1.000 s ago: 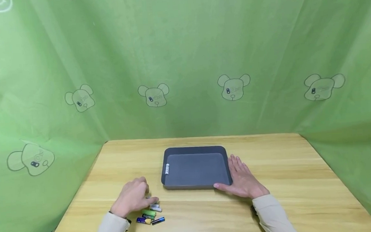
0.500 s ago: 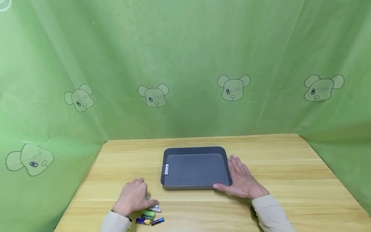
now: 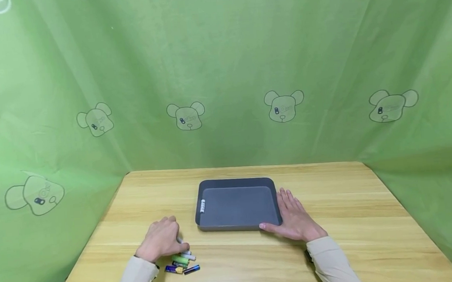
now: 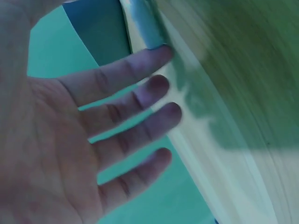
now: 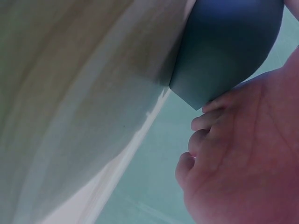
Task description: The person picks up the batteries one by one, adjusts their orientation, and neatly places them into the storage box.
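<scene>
Head view: the left hand (image 3: 160,239) pinches a pale battery (image 4: 145,23) beside loose batteries (image 3: 181,259) on the desk (image 3: 353,210); the right hand (image 3: 294,221), thumb spread from its fingers, rests against a gray tray (image 3: 240,210) holding one white battery (image 3: 202,206).

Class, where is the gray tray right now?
In the head view, the gray tray sits in the lower middle, on the wooden table, with the right hand against its right side and batteries off its near left corner.

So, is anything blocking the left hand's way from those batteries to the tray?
Nothing visible, beyond the raised rim of the tray; the right hand rests at its right side, out of that path.
</scene>
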Available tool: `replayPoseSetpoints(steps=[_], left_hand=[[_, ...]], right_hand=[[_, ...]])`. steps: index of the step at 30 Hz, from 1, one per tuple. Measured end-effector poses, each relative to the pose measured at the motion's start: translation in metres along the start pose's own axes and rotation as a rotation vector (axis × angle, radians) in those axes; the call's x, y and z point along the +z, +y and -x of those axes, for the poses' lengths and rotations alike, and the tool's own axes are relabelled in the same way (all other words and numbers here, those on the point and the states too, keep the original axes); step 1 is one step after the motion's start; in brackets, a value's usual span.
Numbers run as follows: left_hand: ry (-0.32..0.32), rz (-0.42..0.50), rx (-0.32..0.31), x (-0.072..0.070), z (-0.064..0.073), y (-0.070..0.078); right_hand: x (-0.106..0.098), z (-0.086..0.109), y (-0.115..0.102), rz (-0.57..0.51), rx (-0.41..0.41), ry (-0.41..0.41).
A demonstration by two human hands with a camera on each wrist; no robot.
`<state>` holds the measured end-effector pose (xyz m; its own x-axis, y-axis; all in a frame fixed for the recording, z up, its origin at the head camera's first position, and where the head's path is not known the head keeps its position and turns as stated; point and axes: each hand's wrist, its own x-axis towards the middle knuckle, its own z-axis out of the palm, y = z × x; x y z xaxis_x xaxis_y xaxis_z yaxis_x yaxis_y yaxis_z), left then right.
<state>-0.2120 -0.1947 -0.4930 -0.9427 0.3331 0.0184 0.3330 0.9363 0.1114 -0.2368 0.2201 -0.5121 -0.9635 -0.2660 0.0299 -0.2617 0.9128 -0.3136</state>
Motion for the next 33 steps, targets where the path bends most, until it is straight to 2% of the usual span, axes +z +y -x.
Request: replayPoseSetpoints(steps=[5,18,26,33], left_hand=[[0.049,0.019,0.036,0.003,-0.003,-0.007],[0.256,0.155,0.129,0.002,-0.023,-0.02],[0.275,0.249,0.144,0.0,-0.037,-0.02],[0.319,0.293,0.164,-0.004,-0.049,-0.017]], right_hand=[[0.0,-0.001,-0.001,-0.001,-0.005,0.0],[0.001,0.001,0.0,-0.001,-0.001,-0.014],[0.0,0.0,0.001,0.003,0.001,0.001],[0.0,0.001,0.002,-0.001,0.003,0.003]])
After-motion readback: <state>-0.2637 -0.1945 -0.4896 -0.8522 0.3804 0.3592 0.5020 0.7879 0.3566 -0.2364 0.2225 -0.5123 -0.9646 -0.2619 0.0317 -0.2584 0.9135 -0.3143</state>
